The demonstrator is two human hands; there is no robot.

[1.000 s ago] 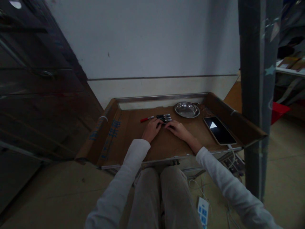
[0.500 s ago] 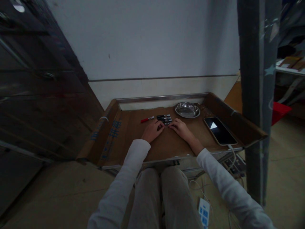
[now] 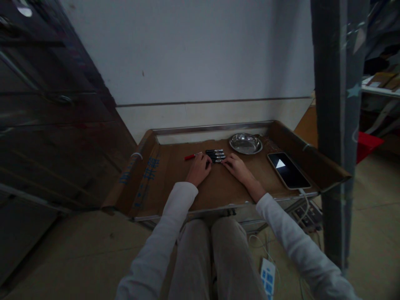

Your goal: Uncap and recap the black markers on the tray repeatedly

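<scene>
Dim room, pale wall behind, low cardboard-lined metal tray table [image 3: 175, 183] in front of seated person. Left hand [image 3: 198, 168] palm down, fingers curled loosely, fingertips at near end of red-capped marker [image 3: 191, 156] and left edge of row of black markers with silver bands [image 3: 215, 155]; grip on anything cannot be told. Right hand [image 3: 237, 166] flat, fingers spread forward, tips touching right side of that row, nothing clamped. Hands apart, markers between them at 12 o'clock. Round shiny steel dish [image 3: 245, 143] at 1 o'clock from markers. Black smartphone with lit screen [image 3: 288, 170] at 3 o'clock, white cable trailing. Both forearms in white sleeves, angled inward.
</scene>
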